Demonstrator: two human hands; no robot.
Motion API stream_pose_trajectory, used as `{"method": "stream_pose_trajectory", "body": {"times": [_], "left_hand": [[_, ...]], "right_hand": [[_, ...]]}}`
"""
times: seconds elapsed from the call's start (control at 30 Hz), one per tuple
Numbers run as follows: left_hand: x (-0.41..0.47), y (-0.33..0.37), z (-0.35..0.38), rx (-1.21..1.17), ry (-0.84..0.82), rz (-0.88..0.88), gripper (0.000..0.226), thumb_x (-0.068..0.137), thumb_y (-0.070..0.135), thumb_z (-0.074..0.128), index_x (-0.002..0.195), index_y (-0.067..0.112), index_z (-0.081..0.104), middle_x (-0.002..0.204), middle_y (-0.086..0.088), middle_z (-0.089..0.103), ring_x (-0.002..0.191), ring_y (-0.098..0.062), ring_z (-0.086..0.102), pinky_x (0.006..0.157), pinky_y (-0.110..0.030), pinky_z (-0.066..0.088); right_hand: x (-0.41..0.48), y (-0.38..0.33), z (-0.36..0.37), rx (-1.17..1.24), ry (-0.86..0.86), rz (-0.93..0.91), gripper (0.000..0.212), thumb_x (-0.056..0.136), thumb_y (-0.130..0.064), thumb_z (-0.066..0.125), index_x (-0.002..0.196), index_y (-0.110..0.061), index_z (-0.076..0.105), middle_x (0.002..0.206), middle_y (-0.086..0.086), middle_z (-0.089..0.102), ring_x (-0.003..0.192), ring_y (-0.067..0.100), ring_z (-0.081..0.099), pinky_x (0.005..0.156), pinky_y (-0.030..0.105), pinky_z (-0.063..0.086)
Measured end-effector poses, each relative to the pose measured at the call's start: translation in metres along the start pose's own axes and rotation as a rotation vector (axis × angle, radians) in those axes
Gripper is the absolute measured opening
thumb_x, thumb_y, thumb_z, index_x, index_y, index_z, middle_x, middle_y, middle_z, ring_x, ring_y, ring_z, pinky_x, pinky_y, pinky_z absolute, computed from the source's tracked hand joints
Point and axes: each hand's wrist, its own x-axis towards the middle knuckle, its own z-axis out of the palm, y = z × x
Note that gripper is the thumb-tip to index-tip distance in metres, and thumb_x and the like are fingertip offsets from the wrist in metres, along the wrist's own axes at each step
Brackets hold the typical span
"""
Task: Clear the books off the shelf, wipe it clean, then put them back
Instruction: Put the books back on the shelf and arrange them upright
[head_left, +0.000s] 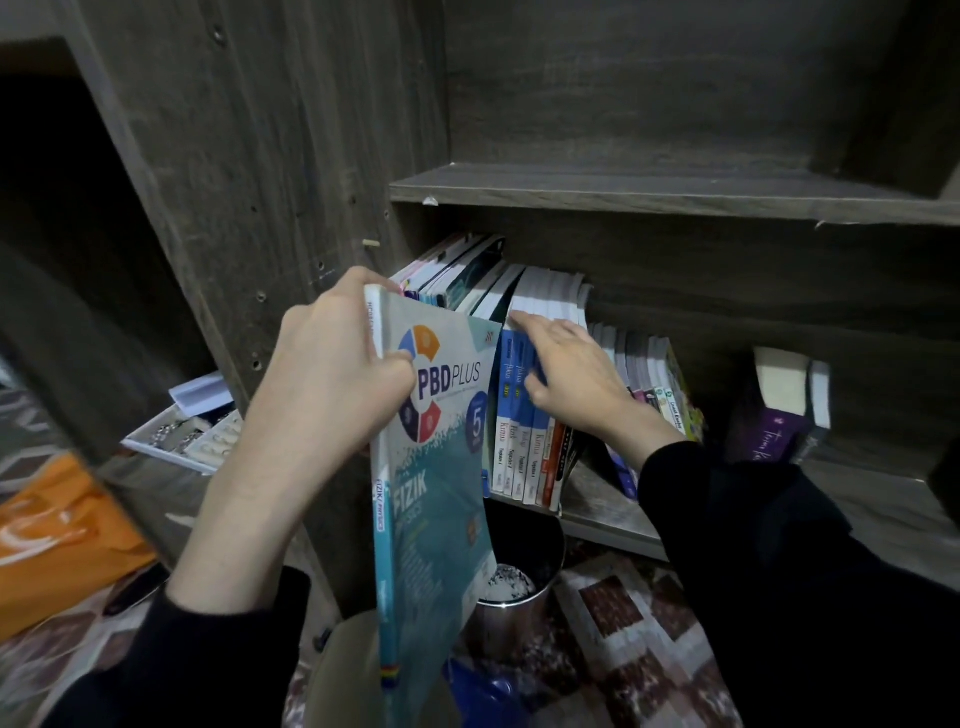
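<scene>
Right, tip-over and drop risk at the book row

Left hand (332, 374) pinches the PBD Plus workbook (441, 493) at its top corner, thumb on the cover, fingers curled behind the spine. The book hangs clear of the shelf, at 6 o'clock in my view. Right hand (571, 374), at 3 o'clock of the left, lies on the blue spines (511, 436), fingers fairly straight and spread over their tops, thumb against the spine faces. The other books sit on the lower shelf board (608, 514). I can't tell whether I'm mid-clearing or mid-restocking.

Risks as I read them:
- Workbook looks thin and floppy and is held by one corner. A loose pinch lets it slide toward the metal bin (524, 577) at 6 o'clock of the shelf edge.
- Blue spines stand at the board's front lip. Pull one and its neighbours can follow over the edge.
- Slanted row (654, 374) at 3 o'clock of my right hand leans. Without support it probably fans flat.
- Purple book (769, 431), far 3 o'clock, is well apart, so low concern.
</scene>
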Motion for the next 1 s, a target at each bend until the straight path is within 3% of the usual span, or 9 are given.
{"method": "stream_pose_trajectory", "body": {"times": [0.2,0.27,0.37,0.47,0.6,0.67,0.73,0.83,1.0], "left_hand": [[0.005,0.006,0.005,-0.012,0.010,0.067,0.034,0.080,0.005,0.062,0.109,0.022,0.055,0.079,0.007,0.056,0.082,-0.015,0.059,0.057,-0.026,0.052],[0.009,0.010,0.010,-0.038,0.025,0.096,0.035,0.080,0.005,0.062,0.110,0.021,0.055,0.084,0.004,0.058,0.088,-0.019,0.059,0.063,-0.028,0.052],[0.017,0.016,0.021,-0.060,0.072,0.155,0.036,0.080,0.006,0.062,0.113,0.019,0.056,0.091,0.001,0.060,0.091,-0.018,0.054,0.062,-0.014,0.038],[0.025,0.018,0.035,-0.100,0.112,0.192,0.037,0.083,0.009,0.059,0.117,0.022,0.051,0.089,0.005,0.060,0.094,-0.017,0.054,0.070,-0.020,0.035],[0.032,0.011,0.057,-0.078,0.134,0.241,0.038,0.089,0.012,0.056,0.124,0.024,0.047,0.095,0.005,0.060,0.071,0.001,0.044,0.063,-0.015,0.031],[0.031,0.006,0.069,-0.103,0.146,0.263,0.039,0.090,0.011,0.056,0.125,0.023,0.047,0.094,-0.001,0.065,0.075,-0.012,0.055,0.064,-0.025,0.042],[0.028,-0.005,0.084,-0.112,0.149,0.251,0.039,0.091,0.011,0.055,0.127,0.023,0.047,0.077,-0.002,0.062,0.064,-0.018,0.054,0.058,-0.028,0.042],[0.022,-0.026,0.113,-0.149,0.136,0.233,0.039,0.091,0.010,0.055,0.127,0.020,0.047,0.056,0.002,0.054,0.043,-0.011,0.048,0.044,-0.017,0.031],[0.011,-0.056,0.154,-0.175,0.120,0.156,0.040,0.093,0.012,0.054,0.132,0.019,0.046,0.058,-0.003,0.057,0.042,-0.008,0.045,0.052,-0.022,0.035]], "right_hand": [[-0.006,0.003,-0.001,0.006,0.010,0.014,0.065,0.085,-0.012,0.052,0.146,-0.016,0.029,0.141,0.006,0.048,0.129,0.019,0.041,0.114,0.028,0.017],[-0.006,0.004,-0.001,0.004,0.014,0.008,0.065,0.085,-0.012,0.052,0.145,-0.016,0.030,0.141,0.006,0.049,0.129,0.019,0.041,0.114,0.027,0.016],[-0.006,0.003,-0.004,0.006,0.012,0.011,0.065,0.084,-0.011,0.052,0.145,-0.015,0.030,0.142,0.006,0.047,0.129,0.020,0.039,0.112,0.024,0.014],[-0.007,0.001,-0.006,0.011,0.007,0.018,0.066,0.086,-0.012,0.052,0.146,-0.017,0.028,0.145,0.005,0.044,0.131,0.020,0.036,0.111,0.023,0.014],[-0.007,0.001,-0.006,0.013,0.005,0.021,0.064,0.087,-0.014,0.053,0.146,-0.018,0.028,0.144,0.004,0.045,0.131,0.019,0.036,0.111,0.025,0.015],[-0.007,0.001,-0.006,0.014,0.012,0.022,0.064,0.087,-0.014,0.054,0.145,-0.018,0.028,0.143,0.003,0.045,0.130,0.018,0.036,0.111,0.025,0.015],[-0.007,0.002,-0.005,0.012,0.024,0.016,0.063,0.086,-0.014,0.054,0.145,-0.018,0.030,0.142,0.003,0.046,0.129,0.018,0.037,0.111,0.024,0.014],[-0.008,0.003,-0.005,-0.007,0.030,-0.004,0.063,0.085,-0.015,0.054,0.144,-0.016,0.031,0.141,0.004,0.047,0.129,0.018,0.039,0.110,0.022,0.012],[-0.007,0.003,-0.002,-0.027,0.015,-0.027,0.063,0.085,-0.016,0.054,0.144,-0.013,0.032,0.140,0.006,0.048,0.128,0.019,0.042,0.110,0.023,0.012]]}}
